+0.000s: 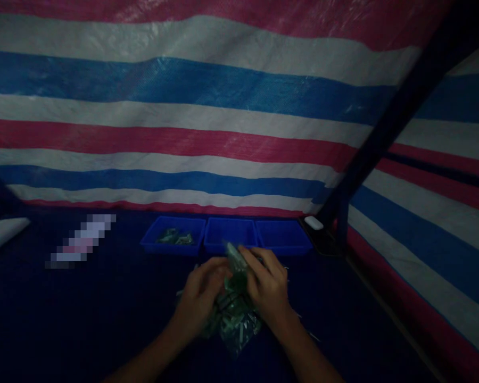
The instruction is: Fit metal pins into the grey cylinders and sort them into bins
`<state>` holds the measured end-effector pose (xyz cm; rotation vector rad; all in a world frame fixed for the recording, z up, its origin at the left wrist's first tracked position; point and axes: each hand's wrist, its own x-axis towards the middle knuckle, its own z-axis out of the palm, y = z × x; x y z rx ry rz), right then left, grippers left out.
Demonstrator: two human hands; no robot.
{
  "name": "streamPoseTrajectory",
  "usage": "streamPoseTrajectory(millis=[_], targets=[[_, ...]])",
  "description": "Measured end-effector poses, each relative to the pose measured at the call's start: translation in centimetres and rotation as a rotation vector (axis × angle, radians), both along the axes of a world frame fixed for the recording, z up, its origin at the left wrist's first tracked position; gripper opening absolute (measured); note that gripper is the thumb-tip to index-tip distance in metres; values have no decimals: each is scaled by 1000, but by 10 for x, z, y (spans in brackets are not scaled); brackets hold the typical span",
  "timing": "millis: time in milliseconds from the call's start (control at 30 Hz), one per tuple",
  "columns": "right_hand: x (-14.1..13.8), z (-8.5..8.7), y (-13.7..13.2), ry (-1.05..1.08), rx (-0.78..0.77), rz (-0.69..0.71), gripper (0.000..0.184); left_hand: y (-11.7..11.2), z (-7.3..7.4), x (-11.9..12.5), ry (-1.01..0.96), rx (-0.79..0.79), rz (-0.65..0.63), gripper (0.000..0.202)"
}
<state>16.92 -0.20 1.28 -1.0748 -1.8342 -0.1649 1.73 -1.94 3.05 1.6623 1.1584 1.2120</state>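
My right hand [269, 279] has its fingers and thumb closed on a small clear plastic bag [236, 258], which tilts up between the hands. Close by on the left, my left hand [205, 287] is curled with fingertips drawn toward the thumb; motion blurs them, and whatever they pinch is hidden. Beneath both hands lies a pile of clear plastic bags [239, 330] with small pale, shiny pieces in them. Dim light hides the exact kind of these pieces. A few thin loose pieces [314, 336] lie right of the pile.
Three blue trays stand in a row behind my hands: the left tray [143, 244] holds small bagged parts, beside the middle tray [231, 221] and right tray [283, 250]. A white case [313, 222] sits on a dark flat object [323, 244]. Striped sheeting [183, 138] hangs behind.
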Motion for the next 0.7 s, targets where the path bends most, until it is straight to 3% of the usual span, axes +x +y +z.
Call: streamPoseTrajectory(millis=[67,133,233,300,367,433,533,600,700], targets=[[0,2,-2,-111,105,-25,38,5,2,-4,-165,-223,-18,31],[-3,5,-5,-159,136,-25,39,11,3,-9,-281,-331,-33,28],[-11,7,-9,-178,141,3,40,15,4,-14,-431,-381,2,31],[-15,7,-10,-180,148,-6,41,15,7,-18,-430,-367,12,35],[-18,4,-8,-180,130,-24,41,16,14,-24,-281,-305,24,34],[-20,1,-5,-145,85,-36,41,23,24,-35,-64,-146,119,28],[-18,-1,1,-17,-3,-39,44,43,41,-60,289,217,475,27],[-15,0,4,64,-50,-28,43,49,45,-74,559,363,619,30],[-10,4,7,150,-94,-24,40,16,29,-78,767,322,365,40]])
